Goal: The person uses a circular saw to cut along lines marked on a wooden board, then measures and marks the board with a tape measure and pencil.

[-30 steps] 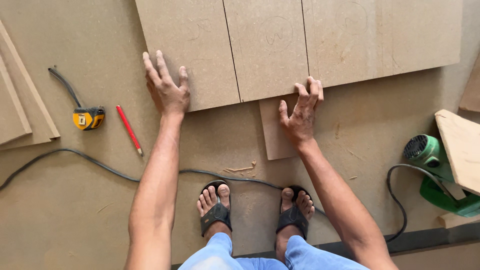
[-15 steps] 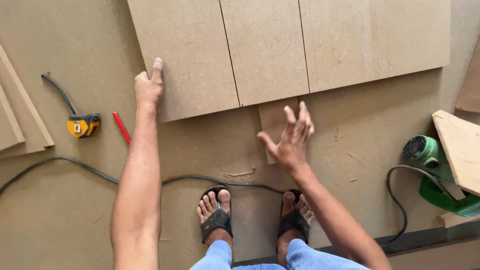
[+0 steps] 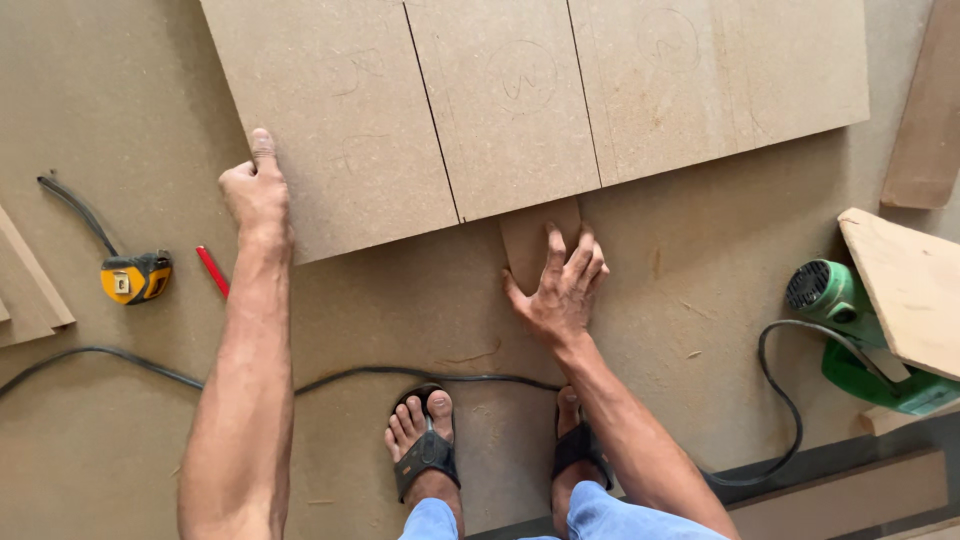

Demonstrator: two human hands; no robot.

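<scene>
The boards (image 3: 520, 100) across the top of the frame are plain light brown, split by two thin dark lines and marked with faint pencil circles. The floor (image 3: 100, 100) beneath is a duller tan, flecked with pale dust. At the left edge, the tape measure (image 3: 135, 277) is yellow with black trim, and the pencil (image 3: 212, 271) just right of it is red. A black cable (image 3: 250, 385) crosses the lower middle. The sandals (image 3: 425, 455) at the bottom are black, the trousers (image 3: 600, 518) light blue. At the right edge, the power tool (image 3: 845, 310) is bright green with a dark vent.
</scene>
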